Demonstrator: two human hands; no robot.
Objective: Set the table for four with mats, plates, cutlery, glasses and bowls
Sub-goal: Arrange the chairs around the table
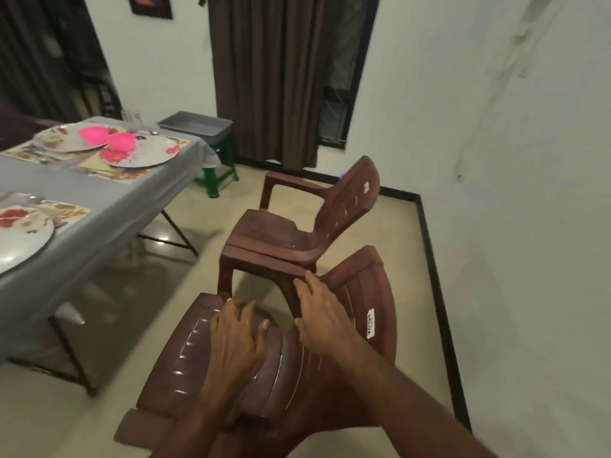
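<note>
Now both hands [277, 328] on stacked chairs [231, 368].

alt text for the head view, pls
Both hands reach over the back of a brown plastic chair: left hand flat on its top, right hand spread just above it. A second brown chair stands beyond. At left, a grey-clothed table holds mats, floral plates and pink bowls.
</note>
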